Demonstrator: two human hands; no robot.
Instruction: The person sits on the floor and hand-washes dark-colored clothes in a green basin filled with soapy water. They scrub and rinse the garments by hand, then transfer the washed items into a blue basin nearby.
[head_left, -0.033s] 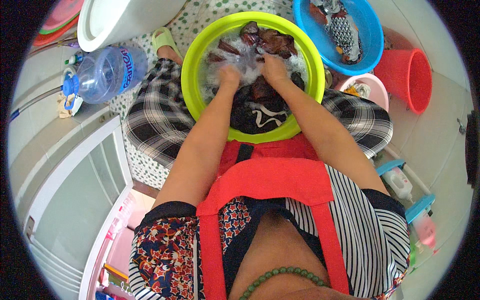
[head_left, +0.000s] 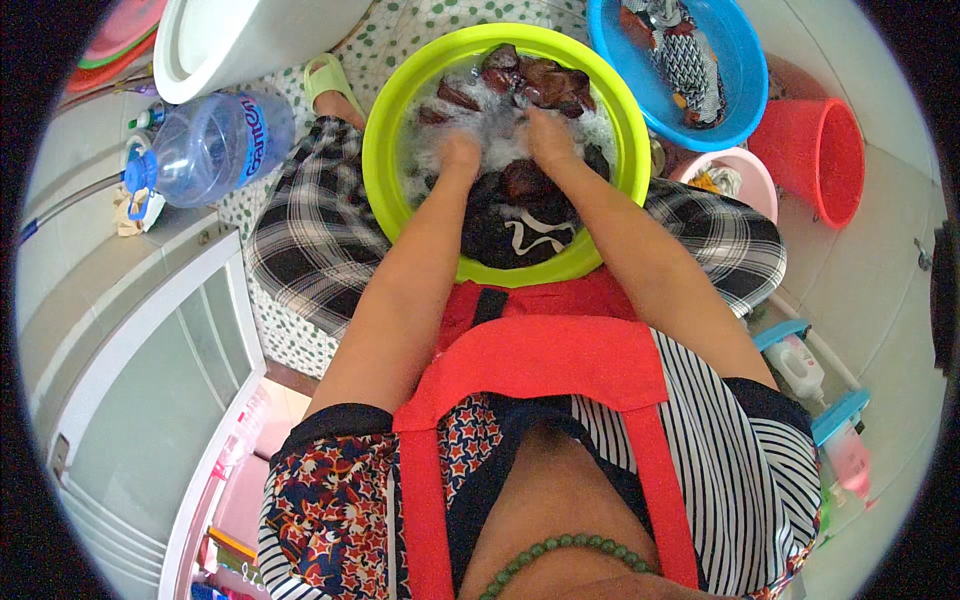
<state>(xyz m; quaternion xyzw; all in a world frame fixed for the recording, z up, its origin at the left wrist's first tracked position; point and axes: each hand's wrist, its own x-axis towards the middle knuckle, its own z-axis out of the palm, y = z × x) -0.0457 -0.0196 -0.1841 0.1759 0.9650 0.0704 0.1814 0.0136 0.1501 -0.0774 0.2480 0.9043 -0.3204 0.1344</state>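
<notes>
A yellow-green basin (head_left: 382,100) stands between my knees, holding foamy water and dark wet clothes. Shiny brown-black cloth (head_left: 545,85) rises from the suds at the far side. Nearer me lies black cloth (head_left: 490,240) with a white drawstring-like strip (head_left: 540,235) on it. Both hands reach down into the suds. My left hand (head_left: 460,152) is in the foam left of centre, its fingers hidden. My right hand (head_left: 546,138) looks curled just right of centre, close to the brown cloth; whatever it grips is hidden by foam and blur.
Back right, a blue basin (head_left: 755,85) contains patterned wet clothes, beside a red bucket (head_left: 840,160) and a pink bowl (head_left: 765,190) with cloth in it. A large clear bottle (head_left: 200,150) lies at left, near a white tub (head_left: 230,50). A glass-panelled door (head_left: 160,380) stands lower left.
The foam between my hands has shifted slightly. Hands, clothes and basin stay in practically the same place.
</notes>
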